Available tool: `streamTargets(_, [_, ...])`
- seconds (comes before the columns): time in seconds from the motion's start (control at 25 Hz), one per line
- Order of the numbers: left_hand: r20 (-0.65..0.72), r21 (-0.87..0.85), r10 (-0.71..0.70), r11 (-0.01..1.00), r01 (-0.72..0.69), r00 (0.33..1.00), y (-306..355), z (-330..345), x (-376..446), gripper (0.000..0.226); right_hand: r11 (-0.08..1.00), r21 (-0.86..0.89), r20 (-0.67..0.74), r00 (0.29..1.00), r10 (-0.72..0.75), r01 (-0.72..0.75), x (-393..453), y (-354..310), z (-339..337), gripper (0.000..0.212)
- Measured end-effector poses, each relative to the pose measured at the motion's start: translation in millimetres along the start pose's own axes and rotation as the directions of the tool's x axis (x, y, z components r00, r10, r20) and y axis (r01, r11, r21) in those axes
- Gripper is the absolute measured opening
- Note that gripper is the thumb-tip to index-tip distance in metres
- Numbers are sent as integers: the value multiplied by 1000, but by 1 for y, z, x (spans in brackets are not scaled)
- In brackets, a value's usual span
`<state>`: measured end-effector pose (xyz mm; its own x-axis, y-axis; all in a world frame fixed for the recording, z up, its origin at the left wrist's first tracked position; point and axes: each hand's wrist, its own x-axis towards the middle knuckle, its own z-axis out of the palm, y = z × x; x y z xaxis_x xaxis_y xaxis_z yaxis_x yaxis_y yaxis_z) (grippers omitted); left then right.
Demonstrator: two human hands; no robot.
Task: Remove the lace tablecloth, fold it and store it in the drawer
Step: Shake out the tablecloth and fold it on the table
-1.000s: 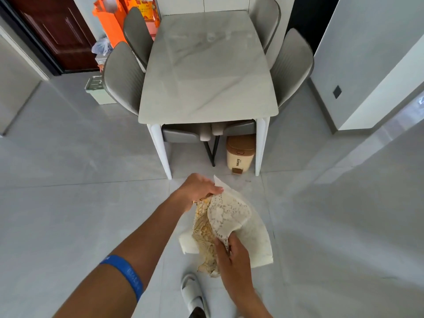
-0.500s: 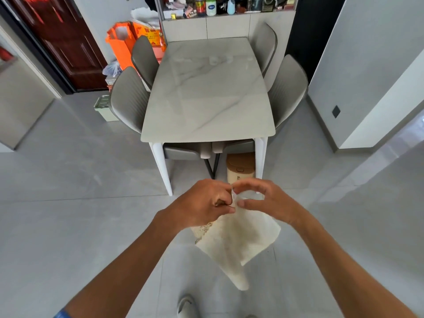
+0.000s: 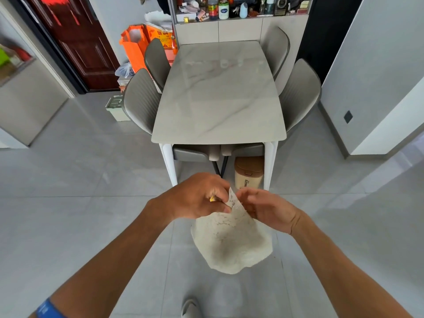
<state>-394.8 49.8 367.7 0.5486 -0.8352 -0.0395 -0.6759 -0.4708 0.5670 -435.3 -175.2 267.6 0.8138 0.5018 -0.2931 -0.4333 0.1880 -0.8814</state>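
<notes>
The cream lace tablecloth hangs in front of me above the floor, bunched at the top and drooping in a rounded fold below. My left hand is closed on its upper edge, with a yellowish bit of cloth showing between the fingers. My right hand sits just to the right, fingers curled against the same upper corner and pinching it. The marble dining table stands bare ahead of me. No drawer can be made out.
Grey chairs flank the table on both sides, and two more are tucked under its near end. A beige bin stands under the table. Orange bags and a dark red door lie at the back left. A cluttered shelf is behind.
My right hand rose from the cloth's lower part to its top corner beside my left hand. The cloth now hangs lower and spread out, and my view has tilted up toward the table.
</notes>
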Motion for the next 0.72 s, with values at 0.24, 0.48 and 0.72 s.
streamTargets(0.24, [84,63,122,990,-127,989,11,-11,-8,19,999,-30,-91,995,29,-32,41,14,47,28])
streamTargets(0.48, [-18,-44,-67,997,66,998,-23,-19,-37,26,989,109,11,995,-101,100,45,13,55,34])
streamTargets(0.72, [-37,-256,-226,944,209,973,-52,-6,-55,9,926,-351,-72,982,-175,139,47,12,71,29])
